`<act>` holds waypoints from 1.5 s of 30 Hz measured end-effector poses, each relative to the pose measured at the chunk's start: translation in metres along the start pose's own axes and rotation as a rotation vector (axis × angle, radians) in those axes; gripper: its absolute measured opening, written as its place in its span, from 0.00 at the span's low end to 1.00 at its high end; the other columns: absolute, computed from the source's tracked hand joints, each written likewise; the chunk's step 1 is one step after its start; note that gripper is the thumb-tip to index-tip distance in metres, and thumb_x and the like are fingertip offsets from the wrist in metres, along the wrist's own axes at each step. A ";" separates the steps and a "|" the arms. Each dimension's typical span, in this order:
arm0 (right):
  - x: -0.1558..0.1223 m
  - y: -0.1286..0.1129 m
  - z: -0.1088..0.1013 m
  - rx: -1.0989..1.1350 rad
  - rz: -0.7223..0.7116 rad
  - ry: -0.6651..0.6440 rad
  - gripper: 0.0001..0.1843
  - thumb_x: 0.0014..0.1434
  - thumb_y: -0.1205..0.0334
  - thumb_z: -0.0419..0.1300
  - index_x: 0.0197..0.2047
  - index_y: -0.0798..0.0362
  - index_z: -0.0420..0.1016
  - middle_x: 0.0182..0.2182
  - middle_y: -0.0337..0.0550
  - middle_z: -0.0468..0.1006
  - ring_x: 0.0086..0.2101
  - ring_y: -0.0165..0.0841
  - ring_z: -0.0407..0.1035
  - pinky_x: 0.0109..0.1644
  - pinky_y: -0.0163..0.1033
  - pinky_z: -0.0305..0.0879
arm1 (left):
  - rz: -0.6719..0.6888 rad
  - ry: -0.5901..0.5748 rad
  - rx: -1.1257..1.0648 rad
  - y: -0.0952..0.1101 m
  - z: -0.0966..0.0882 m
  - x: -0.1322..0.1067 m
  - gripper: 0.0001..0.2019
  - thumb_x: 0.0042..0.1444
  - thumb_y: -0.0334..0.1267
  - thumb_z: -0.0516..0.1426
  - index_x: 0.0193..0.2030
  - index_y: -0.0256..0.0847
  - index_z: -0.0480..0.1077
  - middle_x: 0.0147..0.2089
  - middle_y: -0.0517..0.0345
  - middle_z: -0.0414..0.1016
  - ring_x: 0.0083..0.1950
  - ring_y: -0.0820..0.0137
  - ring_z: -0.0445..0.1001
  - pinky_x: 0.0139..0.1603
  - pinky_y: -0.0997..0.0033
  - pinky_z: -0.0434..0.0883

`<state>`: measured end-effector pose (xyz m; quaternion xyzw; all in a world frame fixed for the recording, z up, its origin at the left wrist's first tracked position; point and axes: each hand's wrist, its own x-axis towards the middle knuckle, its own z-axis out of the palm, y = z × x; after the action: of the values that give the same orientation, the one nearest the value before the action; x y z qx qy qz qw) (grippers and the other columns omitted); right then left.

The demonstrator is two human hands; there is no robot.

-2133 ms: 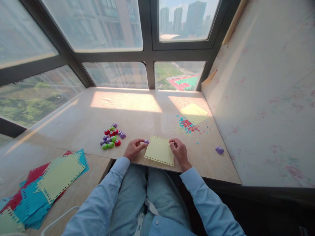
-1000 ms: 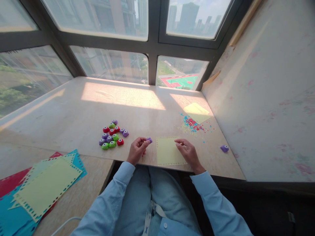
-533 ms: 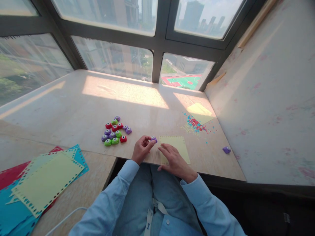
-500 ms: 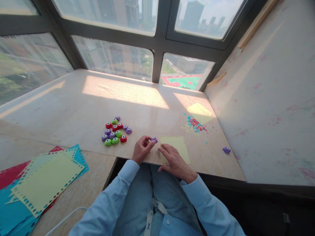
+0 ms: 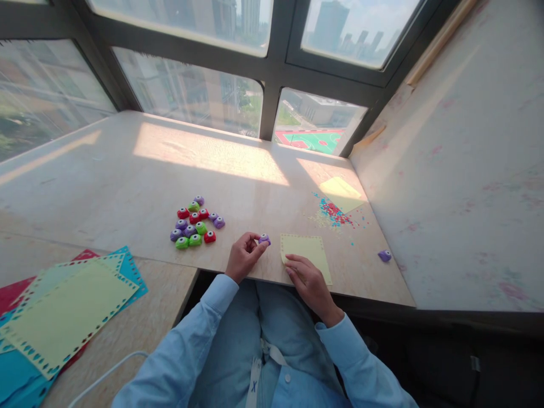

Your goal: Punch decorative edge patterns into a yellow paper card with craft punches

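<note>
Between the thumb and fingers of my left hand is a small purple craft punch with a round pale button on top. It is held near the front edge of the wooden surface. To its right lies a pale yellow sheet of paper, with small holes punched along its top and side edges. The fingers and thumb of my right hand close on the sheet's left edge, low down. The hand covers the sheet's lower left part. The punch and the sheet are apart.
Several purple, green and red craft punches stand left of my hands. Punched sheets lie stacked at far left. Paper bits and another yellow sheet are at back right. One purple punch sits near the wall.
My right hand has gone from fingers spread over the sheet to a pinch on its left edge. The sheet has shifted slightly right, away from the punch. My left hand keeps its hold.
</note>
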<state>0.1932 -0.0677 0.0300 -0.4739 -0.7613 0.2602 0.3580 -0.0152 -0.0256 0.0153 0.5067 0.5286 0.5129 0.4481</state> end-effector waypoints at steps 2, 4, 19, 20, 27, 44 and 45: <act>0.000 -0.001 0.000 0.022 0.033 0.089 0.12 0.65 0.61 0.54 0.44 0.49 0.79 0.46 0.48 0.80 0.48 0.38 0.73 0.56 0.49 0.70 | 0.000 -0.001 0.000 -0.002 0.000 0.000 0.17 0.52 0.50 0.62 0.38 0.39 0.70 0.21 0.67 0.61 0.23 0.76 0.60 0.22 0.78 0.59; -0.001 -0.002 -0.001 0.044 0.075 0.177 0.11 0.65 0.59 0.55 0.43 0.49 0.79 0.45 0.48 0.80 0.47 0.38 0.74 0.55 0.49 0.71 | 0.001 -0.005 0.008 -0.001 -0.001 0.000 0.16 0.52 0.50 0.62 0.38 0.39 0.70 0.21 0.67 0.60 0.23 0.76 0.59 0.23 0.78 0.59; -0.002 -0.001 0.006 -0.131 0.081 0.180 0.12 0.62 0.58 0.58 0.46 0.51 0.77 0.48 0.52 0.78 0.50 0.42 0.71 0.56 0.54 0.68 | 0.117 -0.121 0.217 0.010 0.001 -0.007 0.11 0.51 0.45 0.63 0.33 0.40 0.72 0.28 0.59 0.72 0.23 0.76 0.63 0.24 0.76 0.60; -0.001 -0.003 0.006 -0.140 0.068 0.157 0.13 0.61 0.57 0.59 0.47 0.50 0.77 0.49 0.53 0.77 0.51 0.43 0.71 0.57 0.54 0.68 | 0.115 -0.116 0.212 0.010 0.001 -0.007 0.11 0.51 0.46 0.62 0.33 0.40 0.72 0.29 0.59 0.73 0.24 0.76 0.63 0.24 0.76 0.60; 0.017 -0.008 0.006 -0.176 -0.001 0.124 0.11 0.62 0.60 0.58 0.47 0.48 0.78 0.50 0.52 0.76 0.52 0.42 0.69 0.57 0.54 0.67 | 0.118 -0.099 0.216 0.011 0.002 -0.007 0.12 0.51 0.46 0.63 0.34 0.39 0.72 0.29 0.58 0.74 0.24 0.76 0.63 0.24 0.76 0.61; 0.039 0.018 0.033 -0.320 -0.006 0.113 0.07 0.61 0.68 0.56 0.32 0.53 0.74 0.60 0.57 0.66 0.64 0.47 0.53 0.65 0.60 0.53 | 0.142 -0.080 0.260 0.007 0.002 -0.005 0.12 0.52 0.46 0.62 0.34 0.39 0.72 0.29 0.59 0.73 0.23 0.77 0.64 0.24 0.76 0.62; 0.039 0.019 0.034 -0.319 0.001 0.113 0.07 0.61 0.68 0.55 0.32 0.53 0.73 0.61 0.57 0.66 0.65 0.47 0.52 0.65 0.60 0.52 | 0.147 -0.079 0.267 0.007 0.002 -0.005 0.12 0.53 0.46 0.62 0.34 0.39 0.72 0.29 0.59 0.73 0.23 0.77 0.64 0.24 0.76 0.62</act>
<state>0.1647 -0.0264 0.0073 -0.5391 -0.7714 0.1091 0.3201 -0.0126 -0.0307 0.0218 0.6188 0.5356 0.4491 0.3585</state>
